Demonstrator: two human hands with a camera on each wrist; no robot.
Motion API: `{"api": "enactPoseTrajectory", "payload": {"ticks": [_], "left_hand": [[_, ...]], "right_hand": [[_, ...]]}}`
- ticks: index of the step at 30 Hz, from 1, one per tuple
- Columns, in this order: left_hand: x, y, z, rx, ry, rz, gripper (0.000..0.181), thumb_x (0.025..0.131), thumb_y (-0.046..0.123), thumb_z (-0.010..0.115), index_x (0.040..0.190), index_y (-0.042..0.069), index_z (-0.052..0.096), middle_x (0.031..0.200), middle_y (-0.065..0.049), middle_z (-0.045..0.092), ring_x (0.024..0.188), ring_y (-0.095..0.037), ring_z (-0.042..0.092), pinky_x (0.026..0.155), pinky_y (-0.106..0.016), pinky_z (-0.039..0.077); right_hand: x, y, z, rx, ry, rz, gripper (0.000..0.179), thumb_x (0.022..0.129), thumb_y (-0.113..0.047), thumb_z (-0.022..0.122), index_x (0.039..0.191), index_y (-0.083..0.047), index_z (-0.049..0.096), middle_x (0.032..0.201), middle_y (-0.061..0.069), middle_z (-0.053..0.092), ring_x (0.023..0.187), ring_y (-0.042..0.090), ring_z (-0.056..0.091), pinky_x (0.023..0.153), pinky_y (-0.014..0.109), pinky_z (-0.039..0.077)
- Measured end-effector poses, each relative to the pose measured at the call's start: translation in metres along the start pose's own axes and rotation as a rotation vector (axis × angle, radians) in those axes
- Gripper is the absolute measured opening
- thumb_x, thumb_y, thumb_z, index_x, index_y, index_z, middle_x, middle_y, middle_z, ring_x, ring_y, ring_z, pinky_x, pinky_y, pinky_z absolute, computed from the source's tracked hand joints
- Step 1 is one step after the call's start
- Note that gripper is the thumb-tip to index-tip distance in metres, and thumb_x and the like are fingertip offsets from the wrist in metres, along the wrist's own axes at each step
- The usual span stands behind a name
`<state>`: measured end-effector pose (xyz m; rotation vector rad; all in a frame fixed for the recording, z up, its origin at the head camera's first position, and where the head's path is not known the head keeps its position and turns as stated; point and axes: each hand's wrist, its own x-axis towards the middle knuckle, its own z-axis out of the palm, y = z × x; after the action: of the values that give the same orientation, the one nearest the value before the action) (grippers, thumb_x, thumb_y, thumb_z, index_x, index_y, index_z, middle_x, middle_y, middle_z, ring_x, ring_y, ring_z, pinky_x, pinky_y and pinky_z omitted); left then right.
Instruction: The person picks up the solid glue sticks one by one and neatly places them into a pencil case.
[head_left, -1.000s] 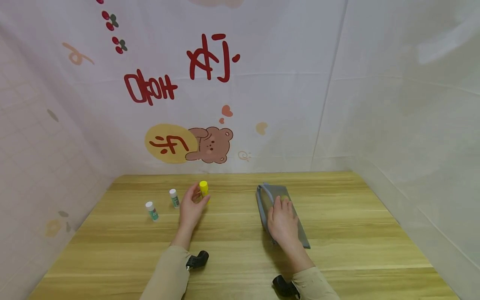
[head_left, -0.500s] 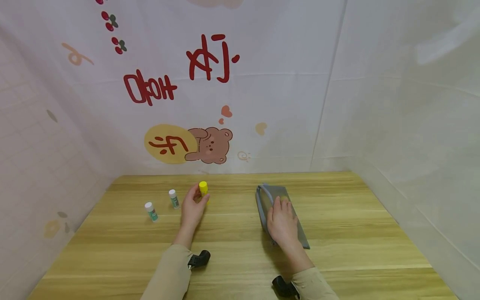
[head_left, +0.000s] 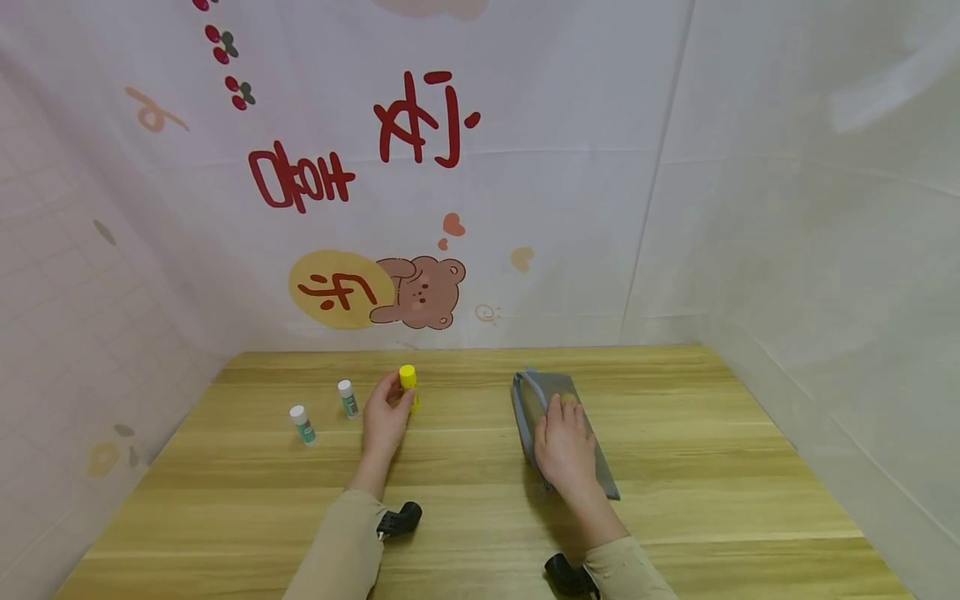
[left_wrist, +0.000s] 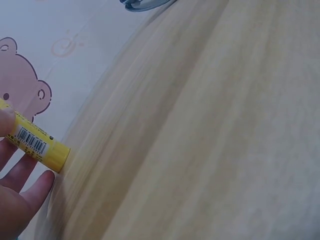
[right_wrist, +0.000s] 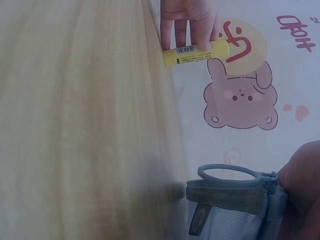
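My left hand [head_left: 385, 421] pinches a yellow glue stick [head_left: 408, 377], held upright above the table's left half. A printed barcode shows on the glue stick [left_wrist: 32, 141] in the left wrist view, its lower end close to the wood; whether it touches is unclear. My right hand [head_left: 566, 446] lies over a grey-blue mesh zip pouch [head_left: 603, 471] and grips its upper side. The pouch's mouth, edged by a zip [right_wrist: 227, 192], gapes toward the left. Part of that hand is hidden behind the pouch. Something yellow-green [head_left: 567, 397] shows at the fingertips.
Two white-capped green glue sticks [head_left: 348, 400] stand left of my left hand; the nearer glue stick [head_left: 303, 426] is farther left. A white printed cloth [head_left: 570, 192] hangs behind the wooden table [head_left: 465, 517] and along its sides. Black wrist cameras [head_left: 401, 519] sit on both forearms.
My left hand and the yellow glue stick have shifted very slightly, the stick a little lower. The right hand and the pouch stay as they were.
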<state>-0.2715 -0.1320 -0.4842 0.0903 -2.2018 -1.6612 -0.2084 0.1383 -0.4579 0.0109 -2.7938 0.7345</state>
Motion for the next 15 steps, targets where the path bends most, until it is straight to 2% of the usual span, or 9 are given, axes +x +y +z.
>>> {"api": "enactPoseTrajectory", "payload": {"ticks": [7, 15], "left_hand": [[-0.0023, 0.0014, 0.0002, 0.016, 0.006, 0.001, 0.037, 0.094, 0.004, 0.067, 0.129, -0.003, 0.058, 0.120, -0.023, 0.063, 0.110, -0.036, 0.060, 0.095, -0.047, 0.052], [-0.0035, 0.0055, 0.0036, 0.022, -0.025, -0.050, 0.038, 0.096, 0.006, 0.065, 0.132, 0.000, 0.057, 0.123, -0.020, 0.061, 0.114, -0.034, 0.059, 0.098, -0.045, 0.050]], "right_hand": [[-0.0003, -0.0005, -0.0001, -0.005, -0.001, 0.001, 0.050, 0.103, -0.019, 0.041, 0.143, 0.011, 0.039, 0.143, 0.036, 0.039, 0.136, 0.054, 0.031, 0.092, 0.079, 0.034], [-0.0011, 0.0002, 0.0008, 0.000, -0.007, 0.001, 0.050, 0.104, -0.019, 0.041, 0.144, 0.011, 0.038, 0.144, 0.037, 0.038, 0.136, 0.055, 0.030, 0.093, 0.080, 0.033]]}}
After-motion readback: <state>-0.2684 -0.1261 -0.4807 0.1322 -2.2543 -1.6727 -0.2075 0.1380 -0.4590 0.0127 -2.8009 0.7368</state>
